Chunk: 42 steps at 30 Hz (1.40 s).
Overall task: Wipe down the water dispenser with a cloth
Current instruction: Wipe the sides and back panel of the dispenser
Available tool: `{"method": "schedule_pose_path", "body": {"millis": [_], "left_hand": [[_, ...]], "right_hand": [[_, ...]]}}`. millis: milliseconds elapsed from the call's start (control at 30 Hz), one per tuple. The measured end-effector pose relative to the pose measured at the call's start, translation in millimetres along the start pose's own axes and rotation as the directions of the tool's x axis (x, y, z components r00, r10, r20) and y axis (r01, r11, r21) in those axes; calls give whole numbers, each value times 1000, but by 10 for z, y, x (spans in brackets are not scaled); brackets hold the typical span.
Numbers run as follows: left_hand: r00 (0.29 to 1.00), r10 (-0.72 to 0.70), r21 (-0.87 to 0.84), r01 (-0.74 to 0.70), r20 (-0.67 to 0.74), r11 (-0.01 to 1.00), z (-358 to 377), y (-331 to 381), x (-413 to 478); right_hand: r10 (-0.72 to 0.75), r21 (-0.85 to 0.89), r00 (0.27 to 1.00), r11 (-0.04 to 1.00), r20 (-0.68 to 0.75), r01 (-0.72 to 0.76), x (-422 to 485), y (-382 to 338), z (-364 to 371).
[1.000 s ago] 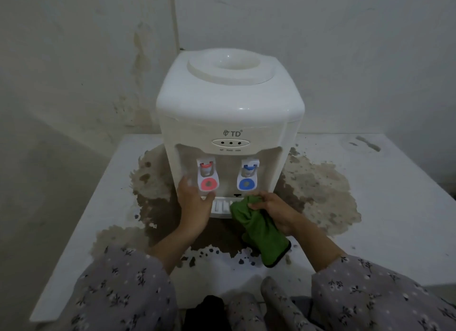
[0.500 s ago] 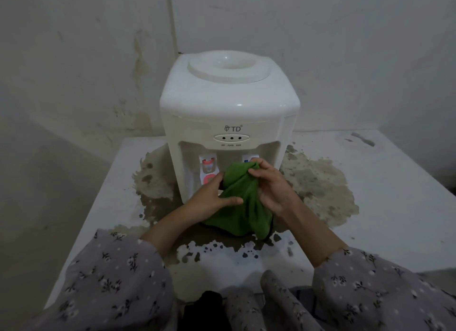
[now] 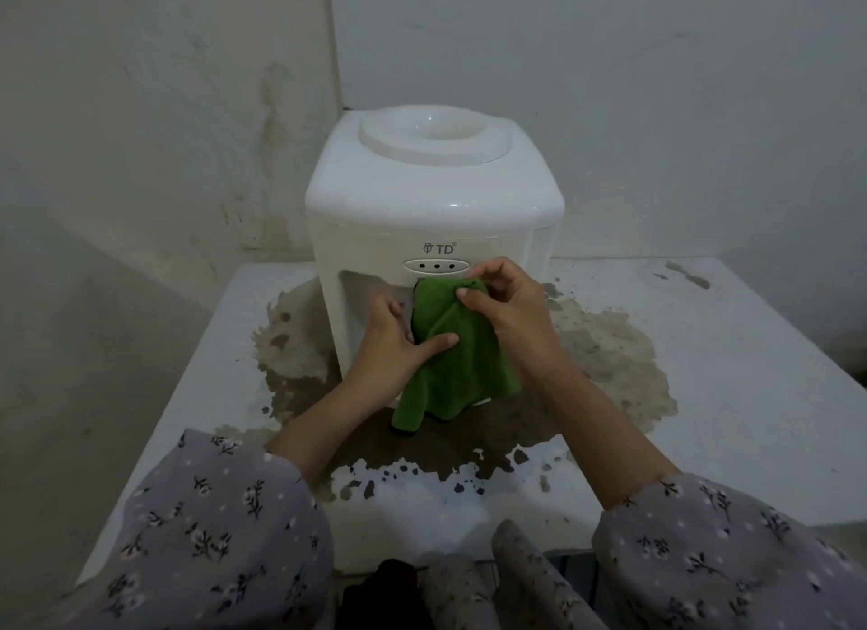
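A boxy, glossy white plastic water dispenser stands on a white table blotched with a rough brown stain. A crumpled, fuzzy green cloth hangs against its tap recess. The left hand grips the cloth's left fold, thumb across it, and the right hand pinches its top edge.

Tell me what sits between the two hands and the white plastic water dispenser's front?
A green cloth: the right hand pinches its top, the left hand grips its side, seen in the head view.
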<state>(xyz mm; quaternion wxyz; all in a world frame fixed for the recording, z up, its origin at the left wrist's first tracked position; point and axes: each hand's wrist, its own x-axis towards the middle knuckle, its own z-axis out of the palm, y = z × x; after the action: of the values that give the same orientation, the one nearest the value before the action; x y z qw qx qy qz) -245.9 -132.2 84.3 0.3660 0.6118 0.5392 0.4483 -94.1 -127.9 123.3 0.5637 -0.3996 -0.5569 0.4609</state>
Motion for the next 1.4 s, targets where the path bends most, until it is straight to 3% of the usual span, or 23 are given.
{"method": "schedule_pose_path", "body": {"millis": [200, 267, 400, 500, 567, 667, 800, 867, 967, 1100, 1300, 1400], "left_hand": [[961, -83, 10, 84, 264, 996, -12, 170, -36], [931, -102, -134, 158, 351, 978, 1, 296, -67], [865, -99, -526, 386, 491, 758, -17, 531, -137], [870, -76, -629, 411, 488, 660, -105, 562, -134], [879, -79, -699, 426, 471, 574, -181, 546, -106], [889, -91, -766, 435, 449, 472, -257, 543, -78], [909, -92, -798, 402, 406, 449, -247, 549, -77], [916, -104, -806, 392, 388, 443, -249, 541, -74], [918, -131, -816, 393, 374, 424, -274, 536, -60], [927, -153, -834, 376, 343, 405, -292, 539, -49], [937, -146, -836, 350, 318, 424, -211, 598, -45], [939, -128, -838, 343, 319, 424, -97, 638, -29]], "right_hand": [[-32, -172, 999, 985, -35, 25, 60, -50, -63], [-10, -194, 999, 981, -35, 3, 88, -79, -100], [101, -187, 994, 978, 30, -93, 119, -161, -169], [161, -192, 986, 970, 34, -152, 69, -218, -224], [152, -311, 988, 939, -1, -144, 3, -269, -292], [235, -587, 970, 777, -67, -229, -83, -260, -421], [472, -669, 878, 628, -79, -398, -221, -86, -439], [562, -573, 825, 660, -54, -487, -286, -35, -404], [664, -134, 734, 748, 142, -650, -310, 69, -369], [506, 362, 835, 752, 217, -550, -292, 106, -321], [388, 509, 922, 790, 17, -342, -222, 121, -323], [322, 478, 946, 836, -33, -268, -216, 145, -432]]}}
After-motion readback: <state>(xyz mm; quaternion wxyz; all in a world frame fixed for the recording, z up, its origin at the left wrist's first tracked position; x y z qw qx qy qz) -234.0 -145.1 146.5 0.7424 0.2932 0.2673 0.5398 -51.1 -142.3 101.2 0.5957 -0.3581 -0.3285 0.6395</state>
